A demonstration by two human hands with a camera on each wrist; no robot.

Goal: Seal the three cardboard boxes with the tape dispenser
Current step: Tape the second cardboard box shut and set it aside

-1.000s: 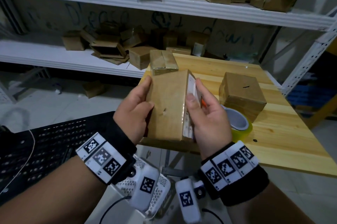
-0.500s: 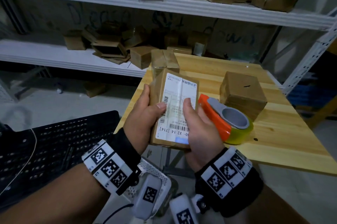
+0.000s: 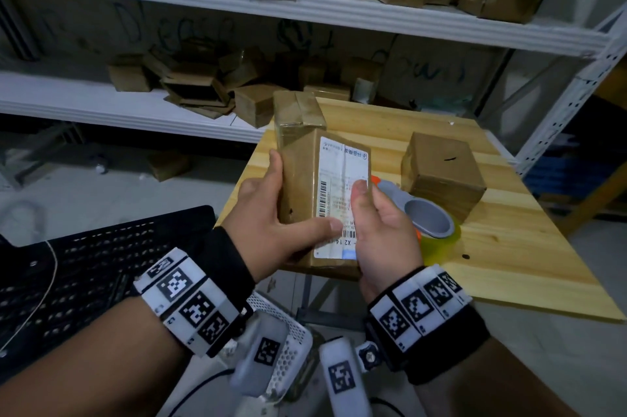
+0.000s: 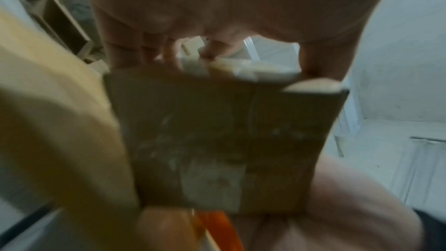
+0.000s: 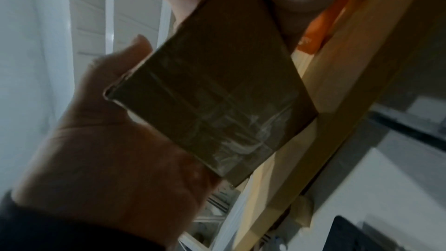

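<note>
Both hands hold a brown cardboard box (image 3: 298, 186) with a white shipping label above the near edge of the wooden table (image 3: 515, 253). My left hand (image 3: 271, 213) grips its left side, thumb across the label's lower end. My right hand (image 3: 383, 230) grips the right side, thumb on the label. In the left wrist view the box's taped end (image 4: 217, 140) faces the camera; the right wrist view shows the same box end (image 5: 217, 112). An orange tape dispenser (image 3: 429, 219) with a yellowish roll lies on the table just right of my right hand. A cube-shaped box (image 3: 441, 172) and a taped box (image 3: 298, 111) stand on the table.
White metal shelving (image 3: 305, 12) behind the table holds several cardboard boxes. A black perforated crate (image 3: 84, 264) sits low on the left. The table's right half (image 3: 543, 281) lies bare, with one small dark spot.
The box has been turned in my hands: first its plain side faced up, then the label, and now the label tilts toward the right. My left thumb has moved onto the label.
</note>
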